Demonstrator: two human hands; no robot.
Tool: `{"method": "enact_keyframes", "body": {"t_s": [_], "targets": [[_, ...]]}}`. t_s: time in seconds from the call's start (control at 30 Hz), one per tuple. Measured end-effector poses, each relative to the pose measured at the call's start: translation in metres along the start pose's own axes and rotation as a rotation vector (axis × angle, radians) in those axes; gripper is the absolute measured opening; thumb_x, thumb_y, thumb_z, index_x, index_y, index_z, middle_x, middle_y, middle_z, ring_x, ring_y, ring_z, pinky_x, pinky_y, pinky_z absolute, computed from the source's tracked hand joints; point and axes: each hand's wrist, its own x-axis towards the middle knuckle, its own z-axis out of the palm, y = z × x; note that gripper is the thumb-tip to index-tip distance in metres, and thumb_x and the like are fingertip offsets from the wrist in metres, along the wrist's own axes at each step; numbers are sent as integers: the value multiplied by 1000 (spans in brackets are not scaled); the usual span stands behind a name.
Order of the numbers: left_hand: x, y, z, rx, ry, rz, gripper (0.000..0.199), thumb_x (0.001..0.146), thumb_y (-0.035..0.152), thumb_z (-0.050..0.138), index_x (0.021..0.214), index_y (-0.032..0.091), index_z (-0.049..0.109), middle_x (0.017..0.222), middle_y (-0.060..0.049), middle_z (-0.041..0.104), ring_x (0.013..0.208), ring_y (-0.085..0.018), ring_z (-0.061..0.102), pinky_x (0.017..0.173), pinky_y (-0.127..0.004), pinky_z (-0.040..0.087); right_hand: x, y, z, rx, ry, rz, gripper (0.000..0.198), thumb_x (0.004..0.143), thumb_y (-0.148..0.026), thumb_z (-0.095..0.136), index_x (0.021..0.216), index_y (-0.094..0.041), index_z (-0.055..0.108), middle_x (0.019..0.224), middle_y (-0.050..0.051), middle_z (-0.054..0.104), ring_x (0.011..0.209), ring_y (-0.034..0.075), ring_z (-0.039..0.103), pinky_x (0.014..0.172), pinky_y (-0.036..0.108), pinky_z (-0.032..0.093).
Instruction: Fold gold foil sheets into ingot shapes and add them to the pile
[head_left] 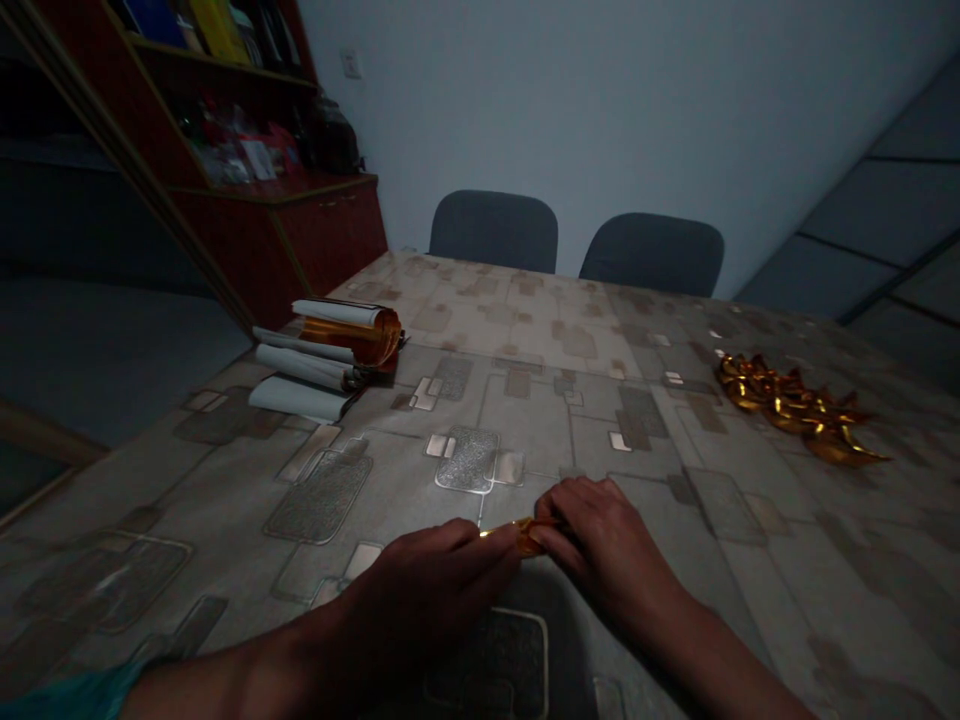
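Between my two hands, close above the tablecloth, is a small piece of shiny gold foil paper (529, 537). My left hand (442, 575) is closed on its left side, the fingers pointing right. From the right, my right hand (592, 525) pinches the other end, thumb and fingers pressed together. Most of the foil paper is hidden by the fingers, so its exact shape cannot be made out. At the right of the table lies a row of folded gold foil pieces (795, 405) with pointed ends, apart from my hands.
A curled stack of gold and grey-white sheets (315, 365) lies at the table's left. The table (517, 320) has a patterned cloth. Two grey chairs (495, 230) stand behind it, against a pale wall. A reddish cabinet (330, 235) with shelves stands at the back left.
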Motion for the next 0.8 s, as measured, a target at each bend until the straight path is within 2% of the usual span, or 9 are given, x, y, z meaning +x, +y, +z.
{"method": "enact_keyframes", "body": {"t_s": [0.13,0.33,0.47,0.53,0.7,0.8], "targets": [[-1,-1,3,43,-42,3,23,98,9,41,113,16,58,100,-4,69,68,-14,58,55,-22,48,0,1,2,-15,9,-14,14,86,-23,72,80,-20,61,77,1,67,70,20,60,69,33,35],[-1,-2,0,22,-68,29,25,97,8,43,117,15,56,102,-5,68,70,-15,58,54,-24,47,-1,0,2,-62,10,-19,15,87,-25,72,80,-20,59,78,1,64,73,21,57,69,34,33],[-1,-1,0,20,-62,33,22,97,9,45,116,14,57,101,-5,68,71,-16,58,52,-25,47,-1,1,-1,-62,80,-58,16,89,-30,71,82,-20,59,84,2,62,80,22,54,70,34,34],[-1,-1,2,-22,-55,-16,20,98,12,46,114,17,58,94,-3,67,68,-15,57,51,-24,44,-2,2,-1,-84,125,-118,15,92,-32,67,83,-21,60,84,2,62,80,22,53,73,35,34],[2,-3,7,-195,-39,-285,14,99,21,49,100,23,63,76,2,58,64,-12,55,57,-23,44,-6,3,6,-155,144,-230,21,97,-33,60,79,-21,63,76,1,62,75,21,54,72,35,34],[2,-4,10,-210,-16,-304,15,99,21,49,99,24,63,79,1,59,68,-13,55,60,-24,45,-10,4,10,-134,127,-205,22,99,-32,55,83,-21,65,78,2,64,74,20,55,69,34,35]]}}
